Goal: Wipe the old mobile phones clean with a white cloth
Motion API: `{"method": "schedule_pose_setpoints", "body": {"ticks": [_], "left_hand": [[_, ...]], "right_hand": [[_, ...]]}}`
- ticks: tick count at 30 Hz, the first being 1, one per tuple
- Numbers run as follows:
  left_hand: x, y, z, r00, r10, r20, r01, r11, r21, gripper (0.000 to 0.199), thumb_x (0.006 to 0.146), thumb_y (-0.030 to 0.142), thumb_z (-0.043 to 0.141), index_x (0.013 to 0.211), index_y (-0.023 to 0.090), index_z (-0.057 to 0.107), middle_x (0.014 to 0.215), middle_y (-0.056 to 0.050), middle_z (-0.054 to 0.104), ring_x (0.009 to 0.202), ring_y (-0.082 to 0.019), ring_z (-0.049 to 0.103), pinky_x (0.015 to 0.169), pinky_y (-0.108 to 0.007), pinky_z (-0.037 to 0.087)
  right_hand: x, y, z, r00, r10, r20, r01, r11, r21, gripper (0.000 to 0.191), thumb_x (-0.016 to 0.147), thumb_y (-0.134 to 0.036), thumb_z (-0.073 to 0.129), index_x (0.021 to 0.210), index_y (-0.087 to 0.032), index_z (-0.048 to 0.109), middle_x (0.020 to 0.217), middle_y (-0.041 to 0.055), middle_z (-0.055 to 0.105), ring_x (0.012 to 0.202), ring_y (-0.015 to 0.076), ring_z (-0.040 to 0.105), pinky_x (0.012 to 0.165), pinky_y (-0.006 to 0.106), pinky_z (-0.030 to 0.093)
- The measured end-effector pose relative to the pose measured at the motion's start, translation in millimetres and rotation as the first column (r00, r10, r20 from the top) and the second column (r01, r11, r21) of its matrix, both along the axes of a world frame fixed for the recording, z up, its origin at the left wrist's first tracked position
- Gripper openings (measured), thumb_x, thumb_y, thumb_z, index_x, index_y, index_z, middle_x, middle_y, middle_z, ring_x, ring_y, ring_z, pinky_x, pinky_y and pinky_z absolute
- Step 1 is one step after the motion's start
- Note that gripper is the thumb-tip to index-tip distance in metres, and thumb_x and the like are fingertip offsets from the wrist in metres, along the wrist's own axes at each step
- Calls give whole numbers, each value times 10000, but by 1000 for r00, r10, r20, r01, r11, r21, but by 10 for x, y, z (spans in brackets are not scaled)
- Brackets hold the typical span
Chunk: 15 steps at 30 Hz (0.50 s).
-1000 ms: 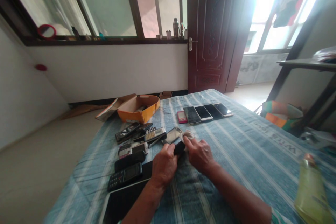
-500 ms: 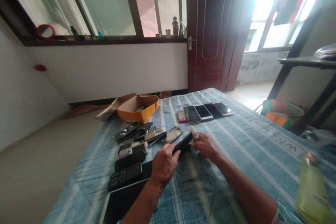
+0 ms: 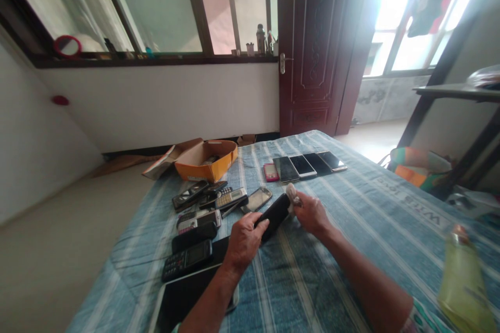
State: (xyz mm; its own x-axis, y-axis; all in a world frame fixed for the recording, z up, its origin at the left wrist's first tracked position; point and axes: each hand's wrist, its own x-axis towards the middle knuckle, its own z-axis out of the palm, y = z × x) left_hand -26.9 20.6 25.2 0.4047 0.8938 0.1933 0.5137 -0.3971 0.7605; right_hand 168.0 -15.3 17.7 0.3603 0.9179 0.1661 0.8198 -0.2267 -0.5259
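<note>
My left hand (image 3: 245, 239) grips the lower end of a black phone (image 3: 275, 215), which is tilted above the striped cloth. At the phone's upper end, my right hand (image 3: 311, 213) pinches a crumpled white tissue (image 3: 291, 195) against its edge. Left of my left hand lie several old phones, among them a black keypad phone (image 3: 187, 260), a beige keypad phone (image 3: 231, 197) and a silver touchscreen phone (image 3: 258, 199). A large tablet (image 3: 187, 294) lies partly under my left forearm. Farther back, a row holds a pink item (image 3: 270, 173) and several flat phones, one white-framed (image 3: 303, 166).
An open orange box (image 3: 209, 169) stands at the back left of the bed or table, covered with blue striped cloth (image 3: 332, 270). A yellow-green bottle (image 3: 464, 286) is at the right. Behind are a dark red door (image 3: 312, 52) and a shelf (image 3: 461, 93).
The black phone has turned so that more of its broad face shows. My right hand and the tissue have shifted slightly right, staying at the phone's upper end.
</note>
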Motion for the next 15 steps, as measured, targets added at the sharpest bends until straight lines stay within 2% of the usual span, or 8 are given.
{"method": "schedule_pose_setpoints", "body": {"ticks": [3,5,8,11,15], "left_hand": [[19,-5,-10,1000,15,21,-13,997,-72,274,811,361,524,901,188,717,820,-13,697,678,-172,650,557,-240,476],[26,1,-28,999,18,34,-14,995,-100,285,814,356,519,921,187,722,826,-13,705,647,-162,641,528,-233,465],[30,14,-57,998,35,44,-32,997,-66,274,813,339,528,917,187,731,865,-21,720,691,-163,647,562,-228,475],[29,13,-65,998,54,29,-54,998,-11,248,804,318,543,896,191,735,876,-25,724,755,-171,656,626,-231,486],[34,-26,-54,999,47,10,-46,998,-35,253,824,323,524,894,188,726,744,-7,699,670,-164,648,583,-232,474]], "right_hand": [[-161,-41,-28,994,52,92,-55,998,35,552,846,-165,447,1395,-223,451,1047,75,709,904,214,654,721,270,403],[-322,-92,-54,975,154,159,-159,987,19,583,847,-163,438,1429,-187,399,1134,102,683,943,223,655,751,280,430],[-566,-184,-74,917,311,249,-297,950,-94,570,844,-136,410,1413,-91,399,1184,173,649,975,253,650,813,335,450],[-700,-235,-57,895,336,295,-298,940,-166,578,834,-116,400,1406,-36,391,1121,209,660,931,285,663,824,395,457],[-623,-169,-18,900,274,339,-220,957,-190,559,846,-102,393,1398,-12,379,1077,221,667,898,275,675,851,404,436]]}}
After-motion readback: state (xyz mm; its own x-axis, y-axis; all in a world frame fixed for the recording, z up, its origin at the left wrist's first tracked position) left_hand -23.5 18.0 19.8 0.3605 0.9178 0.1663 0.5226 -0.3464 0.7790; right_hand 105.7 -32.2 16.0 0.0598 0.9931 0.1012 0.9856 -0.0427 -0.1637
